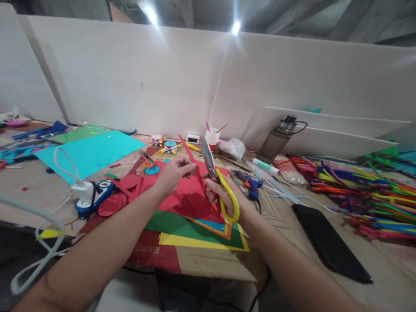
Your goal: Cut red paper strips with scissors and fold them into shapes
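Observation:
My left hand [175, 174] is closed, its fingertips pinching a narrow red paper strip [186, 148] that slants up and away. Hooked on my right hand [224, 195] is a pair of scissors [231, 203] with yellow handles, the metal blades pointing up. The right fingers are curled near the lower end of the strip; whether they also grip it I cannot tell. Under both hands lies red paper [182, 195], on top of green paper [162, 221] and yellow paper [201, 243]. Red paper discs [112, 204] lie left of the stack.
To the left are a turquoise sheet [92, 151] and a blue power strip [85, 208] with a white plug. A blue glue gun [254, 186], a dark bottle [276, 139], a black phone-like slab [331, 242] and colourful pipe cleaners [367, 190] are on the right. White cups [212, 136] stand behind.

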`<state>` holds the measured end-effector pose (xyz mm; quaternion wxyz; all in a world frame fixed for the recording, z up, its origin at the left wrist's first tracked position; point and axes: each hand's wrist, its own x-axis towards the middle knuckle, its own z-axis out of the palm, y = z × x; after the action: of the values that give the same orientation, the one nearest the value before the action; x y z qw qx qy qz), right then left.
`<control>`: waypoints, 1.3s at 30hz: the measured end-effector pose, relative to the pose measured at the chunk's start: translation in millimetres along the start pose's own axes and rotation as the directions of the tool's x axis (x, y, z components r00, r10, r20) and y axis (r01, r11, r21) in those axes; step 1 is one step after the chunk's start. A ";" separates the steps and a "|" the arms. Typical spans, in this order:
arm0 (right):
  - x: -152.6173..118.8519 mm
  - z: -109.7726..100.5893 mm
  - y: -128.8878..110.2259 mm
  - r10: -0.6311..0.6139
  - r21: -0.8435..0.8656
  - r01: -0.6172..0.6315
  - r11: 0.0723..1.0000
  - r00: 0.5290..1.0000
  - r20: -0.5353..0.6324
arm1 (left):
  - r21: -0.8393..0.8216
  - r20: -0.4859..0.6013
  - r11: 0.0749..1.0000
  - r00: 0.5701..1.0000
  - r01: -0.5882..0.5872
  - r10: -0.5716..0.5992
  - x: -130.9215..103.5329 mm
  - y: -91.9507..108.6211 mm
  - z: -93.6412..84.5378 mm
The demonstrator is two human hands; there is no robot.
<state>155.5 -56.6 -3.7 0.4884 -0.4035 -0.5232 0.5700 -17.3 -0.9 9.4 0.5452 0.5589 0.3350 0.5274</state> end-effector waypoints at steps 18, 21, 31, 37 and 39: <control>4.4 -7.8 -9.9 0.004 -0.018 -0.006 1.000 0.992 -0.123 | -0.207 0.022 0.978 0.999 0.034 -0.031 4.5 -0.9 -6.0; 1.6 -6.8 -10.9 -0.015 -0.056 0.010 0.998 0.996 -0.088 | -0.251 0.010 0.966 0.998 0.056 -0.055 5.4 -0.5 -6.9; -2.2 -10.7 -5.4 -0.148 -0.426 0.153 0.892 0.988 0.046 | -0.290 -0.064 0.952 0.991 0.096 -0.119 3.8 9.4 -5.2; -3.4 -14.1 -2.6 -0.112 -0.578 0.102 0.810 0.994 0.019 | -0.280 -0.098 0.956 0.989 0.083 -0.115 3.6 11.2 -7.2; -2.3 -16.5 -2.1 -0.087 -0.605 0.064 0.793 0.996 -0.008 | -0.253 -0.099 0.965 0.991 0.061 -0.089 2.9 11.3 -6.5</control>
<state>172.3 -55.6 -3.8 0.3656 -0.5269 -0.6848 0.3462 -25.1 1.6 19.9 0.6115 0.4429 0.3163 0.5743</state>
